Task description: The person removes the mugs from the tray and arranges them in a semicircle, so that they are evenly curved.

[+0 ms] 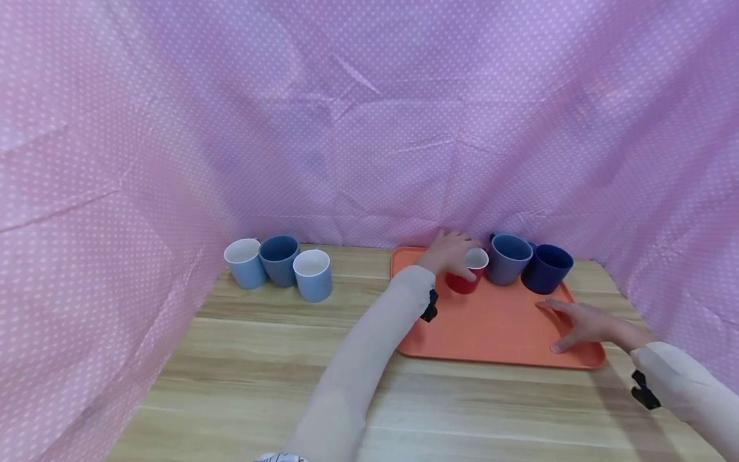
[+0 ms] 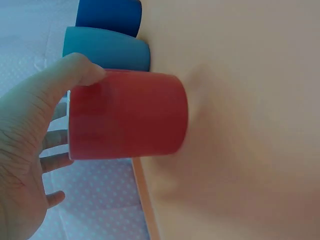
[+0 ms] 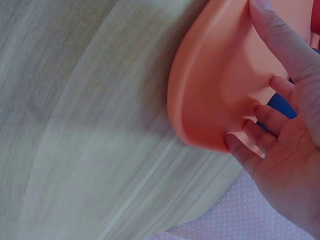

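Note:
My left hand [image 1: 448, 254] holds a red mug [image 1: 460, 283] with a white inside by its upper part, over the back of an orange tray [image 1: 491, 330]. In the left wrist view the thumb [image 2: 82, 72] lies on the side of the mug near its rim; the other fingers are partly hidden behind it. Beside the red mug stand a grey-blue mug [image 1: 505, 263] and a dark blue mug [image 1: 545, 273]. My right hand [image 1: 583, 323] is over the tray's right part, fingers spread and holding nothing. Whether its fingertips touch the tray, I cannot tell.
On the wooden table [image 1: 260, 378], left of the tray, stand a light blue mug [image 1: 247, 266], a darker grey-blue mug [image 1: 281, 263] and another light blue mug [image 1: 314, 282]. Pink dotted cloth [image 1: 369, 160] hangs behind and at both sides.

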A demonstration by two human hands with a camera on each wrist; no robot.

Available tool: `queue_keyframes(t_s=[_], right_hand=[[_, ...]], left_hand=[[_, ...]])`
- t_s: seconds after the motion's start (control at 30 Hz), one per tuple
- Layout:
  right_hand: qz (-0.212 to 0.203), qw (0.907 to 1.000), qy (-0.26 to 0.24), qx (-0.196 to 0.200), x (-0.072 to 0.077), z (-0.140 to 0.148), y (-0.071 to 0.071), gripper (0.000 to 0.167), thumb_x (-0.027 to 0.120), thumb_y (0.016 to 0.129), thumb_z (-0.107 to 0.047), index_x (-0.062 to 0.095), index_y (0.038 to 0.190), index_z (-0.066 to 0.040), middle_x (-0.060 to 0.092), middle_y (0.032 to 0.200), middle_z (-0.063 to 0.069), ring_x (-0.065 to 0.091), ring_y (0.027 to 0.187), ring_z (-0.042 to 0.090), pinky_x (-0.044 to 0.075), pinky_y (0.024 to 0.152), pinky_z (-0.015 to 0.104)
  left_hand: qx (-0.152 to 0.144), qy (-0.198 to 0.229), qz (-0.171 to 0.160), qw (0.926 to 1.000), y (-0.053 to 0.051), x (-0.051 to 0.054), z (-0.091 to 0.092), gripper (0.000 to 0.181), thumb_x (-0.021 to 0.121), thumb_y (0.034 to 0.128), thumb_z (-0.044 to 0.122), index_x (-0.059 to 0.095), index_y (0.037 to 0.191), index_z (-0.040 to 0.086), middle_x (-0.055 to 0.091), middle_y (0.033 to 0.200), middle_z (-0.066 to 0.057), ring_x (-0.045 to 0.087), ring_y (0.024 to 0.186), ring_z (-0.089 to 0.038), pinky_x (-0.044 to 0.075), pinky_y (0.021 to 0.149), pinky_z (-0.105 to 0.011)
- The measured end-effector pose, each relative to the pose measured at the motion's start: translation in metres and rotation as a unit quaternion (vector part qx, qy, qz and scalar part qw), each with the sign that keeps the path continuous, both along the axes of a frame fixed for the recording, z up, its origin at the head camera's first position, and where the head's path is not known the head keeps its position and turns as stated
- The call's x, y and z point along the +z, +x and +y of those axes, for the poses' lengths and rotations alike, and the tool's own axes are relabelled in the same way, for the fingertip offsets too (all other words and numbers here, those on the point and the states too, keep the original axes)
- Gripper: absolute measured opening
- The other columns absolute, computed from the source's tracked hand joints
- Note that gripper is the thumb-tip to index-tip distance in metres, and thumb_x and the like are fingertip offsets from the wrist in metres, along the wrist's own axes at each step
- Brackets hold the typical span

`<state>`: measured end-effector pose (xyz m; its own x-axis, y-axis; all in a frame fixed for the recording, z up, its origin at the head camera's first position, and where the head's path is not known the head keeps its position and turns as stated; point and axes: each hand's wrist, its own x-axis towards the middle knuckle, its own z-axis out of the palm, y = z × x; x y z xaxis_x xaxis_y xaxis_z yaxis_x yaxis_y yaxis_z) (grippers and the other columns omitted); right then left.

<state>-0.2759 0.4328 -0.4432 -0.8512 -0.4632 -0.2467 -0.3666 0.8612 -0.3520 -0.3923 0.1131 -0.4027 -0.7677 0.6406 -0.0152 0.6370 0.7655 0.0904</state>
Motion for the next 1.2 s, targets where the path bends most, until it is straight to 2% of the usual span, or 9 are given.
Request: queue_keyframes(t_s=[0.13,0.4,0.57,0.7,0.8,0.97,1.07,1.2], right_hand=[[-0.004,1.0000,-0.004,0.002,0.000,0.000,0.000,0.096,0.091,0.071,-0.040,0.047,0.144,0.004,0.043,0.143,0.045,0.049,0.124,0.062,0.046,0.095,0.070],[-0.007,0.9999,-0.014,0.006,0.000,-0.004,0.001,0.096,0.091,0.072,-0.039,0.046,0.145,0.005,0.042,0.145,0.044,0.049,0.125,0.060,0.047,0.095,0.069],[0.003,0.9998,-0.017,0.013,0.000,-0.002,0.001,0.095,0.091,0.072,-0.040,0.048,0.143,0.005,0.044,0.145,0.042,0.051,0.125,0.058,0.047,0.095,0.069],[-0.006,0.9999,-0.012,0.002,-0.001,-0.001,0.001,0.097,0.090,0.071,-0.042,0.047,0.145,0.005,0.043,0.145,0.043,0.049,0.126,0.060,0.046,0.096,0.070],[-0.009,0.9999,-0.009,0.000,-0.001,-0.001,0.002,0.097,0.091,0.072,-0.040,0.046,0.145,0.004,0.041,0.144,0.045,0.048,0.125,0.062,0.046,0.094,0.070],[-0.007,0.9999,-0.012,0.001,-0.001,-0.002,0.002,0.097,0.091,0.071,-0.040,0.047,0.145,0.004,0.043,0.144,0.043,0.050,0.124,0.060,0.047,0.095,0.069],[-0.004,0.9999,-0.014,0.008,-0.002,-0.001,0.002,0.096,0.091,0.071,-0.039,0.047,0.144,0.005,0.044,0.144,0.043,0.052,0.123,0.059,0.048,0.094,0.068],[-0.005,1.0000,-0.007,0.005,-0.003,0.000,0.000,0.097,0.091,0.071,-0.039,0.046,0.145,0.005,0.043,0.144,0.044,0.051,0.123,0.060,0.049,0.093,0.068]], left_hand=[[-0.009,-0.020,-0.007,0.9997,0.001,0.006,0.005,0.079,0.079,0.0786,0.055,0.047,0.149,0.038,0.048,0.152,0.008,0.036,0.142,-0.016,0.028,0.119,-0.047],[-0.001,-0.069,-0.021,0.9974,0.005,0.015,0.010,0.087,0.085,0.0769,0.048,0.042,0.152,0.041,0.045,0.155,0.011,0.034,0.144,-0.014,0.024,0.123,-0.045],[0.001,-0.057,-0.030,0.9979,0.007,0.021,0.007,0.086,0.089,0.0766,0.037,0.045,0.151,0.039,0.048,0.151,0.010,0.038,0.141,-0.013,0.027,0.121,-0.043],[0.000,-0.039,-0.041,0.9984,0.009,0.023,0.004,0.083,0.090,0.0763,0.031,0.049,0.149,0.037,0.052,0.147,0.009,0.041,0.137,-0.012,0.030,0.119,-0.040],[0.007,-0.022,-0.063,0.9978,0.013,0.025,0.003,0.082,0.090,0.0760,0.026,0.051,0.147,0.036,0.053,0.144,0.009,0.044,0.133,-0.012,0.040,0.112,-0.035],[0.026,-0.013,-0.116,0.9929,0.020,0.034,0.003,0.079,0.091,0.0749,0.019,0.054,0.142,0.036,0.055,0.138,0.007,0.046,0.125,-0.014,0.058,0.086,-0.029],[0.030,-0.025,-0.144,0.9888,0.021,0.040,0.004,0.076,0.091,0.0748,0.018,0.056,0.140,0.035,0.055,0.136,0.007,0.046,0.122,-0.014,0.058,0.083,-0.028],[0.012,-0.044,-0.160,0.9860,0.019,0.047,0.005,0.075,0.092,0.0738,0.019,0.058,0.139,0.033,0.055,0.135,0.007,0.047,0.119,-0.013,0.058,0.081,-0.026]])
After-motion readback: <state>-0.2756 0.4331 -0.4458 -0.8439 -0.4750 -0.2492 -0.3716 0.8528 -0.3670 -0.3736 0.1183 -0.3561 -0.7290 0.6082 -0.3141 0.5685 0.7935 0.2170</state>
